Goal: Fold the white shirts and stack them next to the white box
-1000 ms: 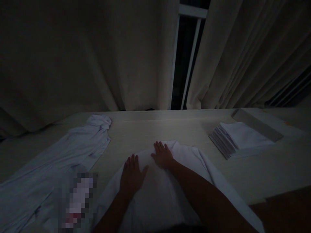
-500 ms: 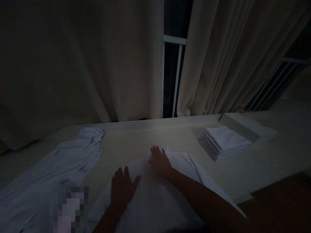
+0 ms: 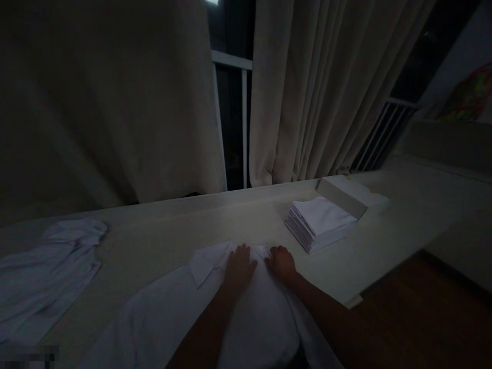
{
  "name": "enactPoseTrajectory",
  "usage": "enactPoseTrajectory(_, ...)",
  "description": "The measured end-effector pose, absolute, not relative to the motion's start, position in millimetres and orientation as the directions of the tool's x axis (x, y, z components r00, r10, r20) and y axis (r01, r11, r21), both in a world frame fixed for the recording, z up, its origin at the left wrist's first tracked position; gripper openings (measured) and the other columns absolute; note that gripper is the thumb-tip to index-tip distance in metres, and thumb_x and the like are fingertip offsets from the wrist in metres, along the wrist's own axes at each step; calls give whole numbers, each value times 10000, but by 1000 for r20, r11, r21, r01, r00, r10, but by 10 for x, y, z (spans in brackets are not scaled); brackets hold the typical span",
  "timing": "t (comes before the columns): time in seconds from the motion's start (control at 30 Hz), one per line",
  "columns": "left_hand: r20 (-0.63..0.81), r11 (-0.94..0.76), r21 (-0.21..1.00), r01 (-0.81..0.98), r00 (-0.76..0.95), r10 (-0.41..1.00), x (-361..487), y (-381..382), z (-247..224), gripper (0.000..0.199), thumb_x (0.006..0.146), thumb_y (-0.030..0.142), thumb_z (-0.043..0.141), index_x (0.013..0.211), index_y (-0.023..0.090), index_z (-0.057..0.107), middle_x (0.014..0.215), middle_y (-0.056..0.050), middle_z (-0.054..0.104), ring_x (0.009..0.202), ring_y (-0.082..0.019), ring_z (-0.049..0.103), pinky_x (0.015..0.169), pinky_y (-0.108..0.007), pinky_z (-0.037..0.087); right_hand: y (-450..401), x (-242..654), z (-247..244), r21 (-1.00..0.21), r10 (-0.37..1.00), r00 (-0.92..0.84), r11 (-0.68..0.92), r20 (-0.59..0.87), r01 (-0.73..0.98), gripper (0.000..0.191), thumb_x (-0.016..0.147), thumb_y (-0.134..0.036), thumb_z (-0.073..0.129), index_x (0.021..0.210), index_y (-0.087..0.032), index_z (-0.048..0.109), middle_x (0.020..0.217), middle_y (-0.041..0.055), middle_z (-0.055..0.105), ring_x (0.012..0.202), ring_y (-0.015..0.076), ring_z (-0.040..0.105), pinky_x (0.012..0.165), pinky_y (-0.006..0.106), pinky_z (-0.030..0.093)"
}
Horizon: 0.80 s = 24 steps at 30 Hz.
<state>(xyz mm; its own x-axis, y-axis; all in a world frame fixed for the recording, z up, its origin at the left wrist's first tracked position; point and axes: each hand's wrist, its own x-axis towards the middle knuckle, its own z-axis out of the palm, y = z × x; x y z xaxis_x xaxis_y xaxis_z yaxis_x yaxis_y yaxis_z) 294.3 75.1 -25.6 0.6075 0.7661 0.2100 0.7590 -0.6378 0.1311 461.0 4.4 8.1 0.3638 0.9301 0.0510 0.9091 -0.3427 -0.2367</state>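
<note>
A white shirt [image 3: 165,312] lies spread on the pale table [image 3: 154,236], its pointed collar at the far end. My left hand [image 3: 239,266] rests flat on the cloth just right of the left collar flap, fingers pointing away from me. Close by on the right, my right hand [image 3: 282,264] has its fingers curled over the shirt's far edge, pinching the cloth there. The two hands are a small gap apart. The picture is dim, and the lower part of the shirt is partly hidden by my forearms.
A stack of folded white cloths [image 3: 321,223] stands right of the shirt, with a pale open box or lid [image 3: 342,197] behind it. Another crumpled white garment [image 3: 49,277] lies at the left. Beige curtains [image 3: 161,102] hang behind the table; brown floor [image 3: 411,312] shows lower right.
The view has turned right. My left hand has moved beside my right hand near the collar. My right hand has gone from flat to curled on the shirt's edge. More of the collar shows.
</note>
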Motion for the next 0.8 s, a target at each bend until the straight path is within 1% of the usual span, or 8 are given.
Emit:
enactPoseTrajectory(0.13,203,-636,125,762,608,768,2907,824,-370,649,930,521,205,1457,159,315,1555,-133,250,1441,-274,208,1155,-511,176,203,4861,-16,-277,908,419,-409,-22,870,255,930,-247,441,965,-156,677,985,128,677,950,199,615,795,270,409)
enactPoseTrajectory(0.23,205,-648,142,748,619,758,2881,878,-368,649,925,546,196,1460,199,311,1566,-113,230,1449,-267,179,1161,-515,147,286,5031,-66,-297,892,450,-441,-41,847,241,934,-272,457,988,-166,667,1004,116,674,947,202,621,763,266,415)
enactPoseTrajectory(0.37,191,-639,160,753,611,768,2931,927,-300,642,925,534,213,1446,179,339,1554,-135,254,1441,-284,205,1149,-535,169,249,4942,18,-292,888,459,-444,-16,847,260,920,-246,474,1124,-161,611,1114,137,629,1000,227,596,787,295,425)
enactPoseTrajectory(0.43,192,-637,170,752,609,770,2948,884,-227,637,921,524,252,1431,159,362,1544,-147,278,1433,-288,228,1146,-526,192,127,4778,100,-266,919,390,-361,65,894,335,912,-221,478,1231,-156,553,1184,151,594,1088,252,545,873,332,407)
enactPoseTrajectory(0.53,231,-636,188,749,595,770,2880,632,-80,617,926,478,288,1440,139,334,1557,-141,252,1441,-263,212,1159,-481,203,-137,4454,202,-193,975,112,-74,193,978,408,921,-177,428,1324,-163,488,1277,148,545,1179,268,471,988,385,347)
enactPoseTrajectory(0.6,303,-618,238,749,547,780,2721,314,7,581,932,431,295,1430,134,344,1554,-140,264,1440,-252,217,1160,-483,215,-297,4216,244,-179,977,-49,87,205,980,415,924,-151,395,1327,-166,494,1296,137,539,1188,259,463,1009,385,339)
enactPoseTrajectory(0.7,396,-520,363,773,377,837,2230,-323,48,503,917,403,345,1345,165,457,1485,-129,402,1403,-261,307,1134,-522,274,-417,3849,284,-199,967,-156,197,203,960,417,912,-119,388,1307,-148,517,1284,130,555,1186,244,475,1008,361,355)
enactPoseTrajectory(0.8,371,-273,488,829,86,925,1416,-975,-47,470,865,452,402,1227,192,549,1359,-132,534,1297,-267,450,1088,-493,365,-410,3479,278,-219,950,-239,281,200,934,400,917,-122,390,1288,-143,537,1270,129,573,1179,235,496,1011,352,363)
